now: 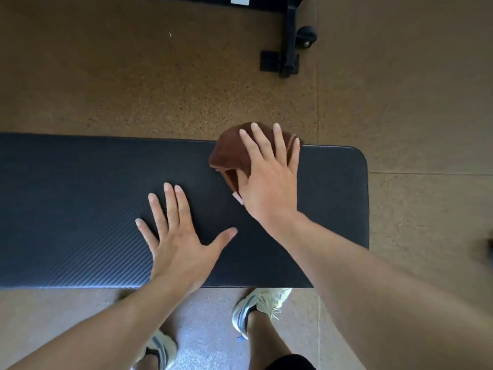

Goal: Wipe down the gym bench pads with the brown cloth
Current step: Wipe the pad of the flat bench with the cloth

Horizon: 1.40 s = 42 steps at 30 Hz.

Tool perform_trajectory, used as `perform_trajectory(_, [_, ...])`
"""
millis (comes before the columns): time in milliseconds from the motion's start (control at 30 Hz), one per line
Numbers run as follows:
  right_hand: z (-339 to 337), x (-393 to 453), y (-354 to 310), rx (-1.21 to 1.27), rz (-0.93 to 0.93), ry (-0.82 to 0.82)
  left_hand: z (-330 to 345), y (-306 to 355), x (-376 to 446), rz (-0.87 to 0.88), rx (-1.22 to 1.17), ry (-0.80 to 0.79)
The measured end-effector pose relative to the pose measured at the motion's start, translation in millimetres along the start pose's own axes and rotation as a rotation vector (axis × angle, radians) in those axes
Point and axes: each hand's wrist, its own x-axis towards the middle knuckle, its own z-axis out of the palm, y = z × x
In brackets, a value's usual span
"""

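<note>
Wiping in progress: brown cloth [229,156] is pressed flat under right hand [269,180] at bench pad [80,204] far edge; left hand [178,244] is spread flat, empty; near-side strokes judged next

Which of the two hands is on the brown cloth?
The right hand presses flat on the brown cloth at the pad's far edge; the left hand lies on the bare pad.

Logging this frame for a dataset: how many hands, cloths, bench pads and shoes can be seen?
Hands: 2, left hand and right hand
Brown cloth: 1
Bench pad: 1
Shoes: 2, and
Total: 6
</note>
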Motion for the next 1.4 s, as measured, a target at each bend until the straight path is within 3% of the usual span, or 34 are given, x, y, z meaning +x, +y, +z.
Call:
perform_trajectory(200, [7.7,-192.8,73.3,0.029,0.019,0.030,-0.9,7.3,1.3,-0.081,0.103,-0.134])
perform_trajectory(267, [6.6,-214.7,84.1,0.024,0.022,0.002,-2.2,9.9,2.6,-0.092,0.111,-0.155])
perform_trajectory(533, [-16.5,-17.8,82.5,0.035,0.214,0.075,0.7,11.8,3.6,-0.104,0.156,-0.159])
perform_trajectory(633, [-24.4,-1.6,104.1,0.071,0.203,0.099,1.2,11.8,2.4,-0.088,0.147,-0.156])
perform_trajectory(700, [-24.1,-28.7,115.6,0.186,0.332,0.198,1.2,10.2,1.5,-0.075,0.142,-0.152])
perform_trajectory(800, [-14.6,-92.8,121.4,0.558,0.800,0.365,0.1,8.7,-0.3,-0.047,0.120,-0.148])
perform_trajectory(867, [-8.1,-131.6,106.0,0.636,0.889,0.418,-0.6,7.2,0.0,-0.029,0.089,-0.144])
perform_trajectory(1033, [22.0,-185.0,30.5,0.357,0.819,0.432,-6.3,-4.6,3.0,0.050,-0.040,-0.191])
perform_trajectory(1200, [53.3,-189.3,-75.8,0.317,0.546,0.229,-39.9,-38.4,-1.6,0.179,-0.488,-0.278])
perform_trajectory(1300, [63.3,-180.3,-148.5,0.310,0.290,0.068,-64.7,-81.3,-25.3,0.075,-0.829,-0.064])
perform_trajectory(1367, [61.9,-171.7,-195.8,0.366,0.170,-0.040,-72.2,-118.3,-42.9,-0.037,-0.918,0.158])
perform_trajectory(1400, [55.4,-165.9,-215.8,0.430,0.154,-0.097,-76.0,-132.3,-52.1,-0.110,-0.946,0.191])
